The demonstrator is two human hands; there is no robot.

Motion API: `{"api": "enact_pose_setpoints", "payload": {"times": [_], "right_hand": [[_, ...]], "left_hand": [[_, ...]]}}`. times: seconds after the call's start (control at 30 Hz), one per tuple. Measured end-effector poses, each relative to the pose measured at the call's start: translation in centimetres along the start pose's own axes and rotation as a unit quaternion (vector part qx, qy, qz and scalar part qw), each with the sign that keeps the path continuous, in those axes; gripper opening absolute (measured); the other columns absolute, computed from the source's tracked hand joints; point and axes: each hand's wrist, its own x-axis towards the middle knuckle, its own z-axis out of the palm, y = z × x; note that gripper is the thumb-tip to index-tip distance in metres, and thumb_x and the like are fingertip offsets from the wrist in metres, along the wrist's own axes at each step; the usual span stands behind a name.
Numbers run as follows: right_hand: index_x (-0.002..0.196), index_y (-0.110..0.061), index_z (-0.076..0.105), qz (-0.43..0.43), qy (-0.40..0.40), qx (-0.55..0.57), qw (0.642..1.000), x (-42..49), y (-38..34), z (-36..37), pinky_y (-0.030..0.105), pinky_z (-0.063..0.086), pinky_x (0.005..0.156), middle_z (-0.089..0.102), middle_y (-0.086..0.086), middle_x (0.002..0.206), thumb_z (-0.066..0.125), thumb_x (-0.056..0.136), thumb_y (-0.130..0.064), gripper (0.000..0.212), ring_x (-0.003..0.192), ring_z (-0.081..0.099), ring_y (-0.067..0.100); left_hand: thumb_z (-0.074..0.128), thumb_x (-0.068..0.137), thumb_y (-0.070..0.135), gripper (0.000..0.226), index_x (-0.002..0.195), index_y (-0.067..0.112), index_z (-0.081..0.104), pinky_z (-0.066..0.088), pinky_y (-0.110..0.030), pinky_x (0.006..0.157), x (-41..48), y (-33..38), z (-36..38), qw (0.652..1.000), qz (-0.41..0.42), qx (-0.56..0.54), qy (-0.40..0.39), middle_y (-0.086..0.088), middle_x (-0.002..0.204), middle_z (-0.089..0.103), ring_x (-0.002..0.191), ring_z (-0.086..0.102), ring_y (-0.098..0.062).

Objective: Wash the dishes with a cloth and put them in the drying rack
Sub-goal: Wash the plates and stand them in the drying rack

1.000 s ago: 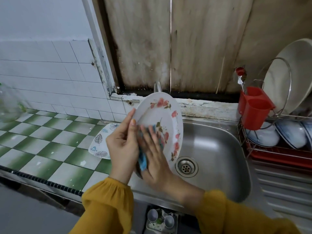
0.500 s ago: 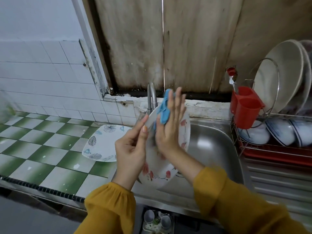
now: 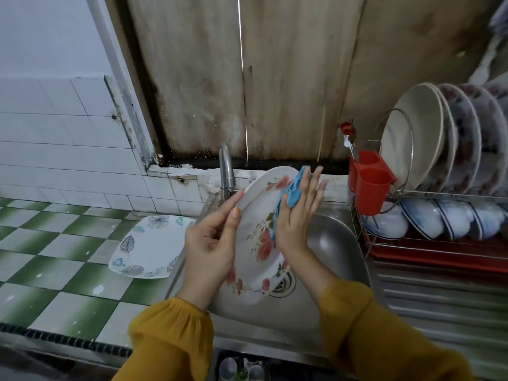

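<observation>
Over sink [image 3: 335, 243], left hand [image 3: 209, 243] pinches plate [image 3: 255, 215] rim; flat right hand [image 3: 297, 215] swept cloth [image 3: 295, 193] up to top edge, scrubbing unfinished.

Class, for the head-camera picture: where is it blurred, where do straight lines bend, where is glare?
Head view: racked plates blur towards the right edge; wall tiles bow from the wide-angle lens; soft glare sits inside the sink; the floral plate is fairly sharp.
</observation>
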Motion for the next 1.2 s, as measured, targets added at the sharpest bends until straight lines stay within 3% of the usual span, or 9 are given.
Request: {"api": "enact_pose_setpoints", "payload": {"times": [0.1, 0.27, 0.4, 0.57, 0.67, 0.83, 0.93, 1.03, 1.2], "right_hand": [[0.155, -0.012, 0.011, -0.064, -0.010, 0.039, 0.997, -1.3, -3.5, -0.7, 0.049, -0.003, 0.121, -0.003, -0.002, 0.162, 0.028, 0.101, -0.036, 0.062, 0.150, -0.006, 0.032], [0.156, -0.028, 0.011, -0.284, -0.209, -0.111, 0.929, -7.5, -0.4, -4.4, 0.059, 0.004, 0.118, 0.004, -0.007, 0.164, 0.027, 0.100, -0.046, 0.061, 0.150, -0.001, 0.033], [0.151, -0.048, 0.007, -0.060, -0.161, -0.190, 0.967, -7.7, 3.4, -9.0, 0.060, 0.001, 0.116, -0.005, -0.021, 0.161, 0.034, 0.090, -0.044, 0.067, 0.150, -0.011, 0.023], [0.143, -0.046, 0.027, 0.094, -0.019, -0.063, 0.993, -5.7, 3.4, -13.9, 0.026, 0.022, 0.111, 0.024, 0.003, 0.157, 0.049, 0.094, -0.022, 0.058, 0.136, 0.026, 0.016], [0.127, -0.042, 0.051, 0.233, 0.002, 0.037, 0.972, -4.7, 2.5, -17.1, 0.022, 0.041, 0.097, 0.045, 0.007, 0.129, 0.053, 0.093, 0.003, 0.056, 0.118, 0.047, 0.018], [0.102, -0.014, 0.072, 0.412, 0.008, 0.186, 0.892, -3.8, 1.2, -24.6, 0.026, 0.052, 0.067, 0.066, 0.010, 0.100, 0.054, 0.090, 0.000, 0.026, 0.085, 0.061, 0.020], [0.085, -0.009, 0.071, 0.415, 0.028, 0.131, 0.900, -4.5, 1.2, -27.7, 0.024, 0.049, 0.069, 0.069, 0.003, 0.080, 0.075, 0.080, -0.025, 0.017, 0.079, 0.063, 0.019], [0.082, -0.020, 0.071, 0.322, 0.070, -0.056, 0.942, -5.8, 1.4, -30.8, 0.011, 0.044, 0.064, 0.067, -0.006, 0.090, 0.084, 0.072, -0.011, 0.019, 0.084, 0.061, 0.010], [0.081, -0.031, 0.068, 0.275, 0.128, -0.178, 0.936, -5.7, 0.4, -35.9, 0.017, 0.044, 0.062, 0.065, -0.011, 0.089, 0.075, 0.072, 0.002, 0.034, 0.080, 0.060, 0.014]], "left_hand": [[0.053, 0.092, 0.017, 0.027, 0.112, 0.033, 0.062, 0.050, -0.009, 0.082, -0.5, -0.2, 1.4, 1.000, -0.005, -0.008, -0.011, 0.030, 0.096, 0.068, 0.099, 0.063, 0.012], [0.052, 0.097, 0.008, 0.028, 0.115, 0.026, 0.063, 0.055, -0.014, 0.073, 0.1, -0.7, 1.5, 0.993, -0.064, -0.074, 0.065, 0.027, 0.085, 0.071, 0.090, 0.068, 0.005], [0.053, 0.097, 0.013, 0.029, 0.125, 0.012, 0.061, 0.056, -0.016, 0.078, 0.3, -1.4, 1.1, 0.987, -0.091, -0.091, 0.097, 0.029, 0.084, 0.071, 0.093, 0.066, 0.007], [0.054, 0.098, 0.013, 0.024, 0.118, 0.021, 0.065, 0.054, -0.015, 0.077, -0.3, -3.0, 3.7, 0.974, -0.144, -0.149, 0.095, -0.001, 0.103, 0.074, 0.105, 0.067, -0.011], [0.052, 0.099, 0.014, 0.030, 0.126, 0.014, 0.063, 0.059, -0.026, 0.074, -1.3, -3.6, 5.6, 0.966, -0.184, -0.169, 0.062, 0.007, 0.105, 0.074, 0.099, 0.069, -0.011], [0.051, 0.099, 0.019, 0.026, 0.121, 0.022, 0.065, 0.060, -0.026, 0.057, -3.3, -3.6, 9.3, 0.939, -0.258, -0.226, 0.004, 0.005, 0.097, 0.076, 0.079, 0.072, -0.014], [0.051, 0.099, 0.019, 0.029, 0.125, 0.016, 0.065, 0.062, -0.035, 0.069, -4.6, -3.4, 12.0, 0.920, -0.302, -0.250, -0.027, -0.002, 0.104, 0.075, 0.093, 0.072, -0.024], [0.050, 0.100, 0.019, 0.028, 0.123, 0.019, 0.065, 0.058, -0.046, 0.083, -6.0, -3.4, 15.3, 0.908, -0.324, -0.252, -0.086, -0.009, 0.106, 0.074, 0.099, 0.070, -0.031], [0.052, 0.099, 0.012, 0.026, 0.116, 0.028, 0.063, 0.058, -0.029, 0.057, -7.0, -3.2, 19.6, 0.892, -0.312, -0.152, -0.289, -0.007, 0.090, 0.076, 0.079, 0.072, -0.025]]}}
